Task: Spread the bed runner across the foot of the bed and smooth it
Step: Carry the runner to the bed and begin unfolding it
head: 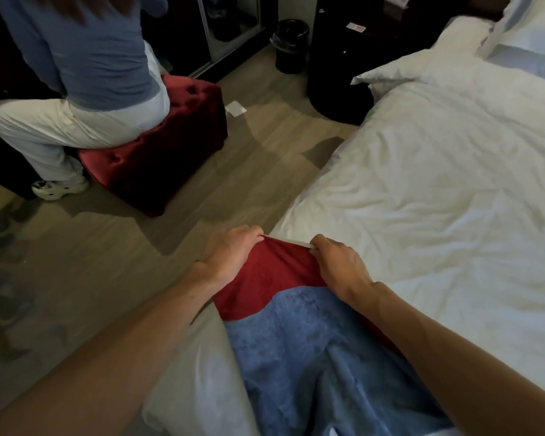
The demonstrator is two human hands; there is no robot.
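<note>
The bed runner (266, 286) is pinched along its red end's top edge by the left hand (230, 253) and the right hand (340, 265), fingers curled, both forearms stretched forward. It is draped over the near corner of the bed (438, 184). Open floor (233, 171) is seen left of the bed, bounded by a red ottoman (158, 146).

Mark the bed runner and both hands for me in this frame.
bed runner (265, 287): head view, on its red part between the hands.
left hand (230, 251): head view, back of the hand, gripping the runner's edge.
right hand (340, 267): head view, back of the hand, gripping the same edge.
</note>
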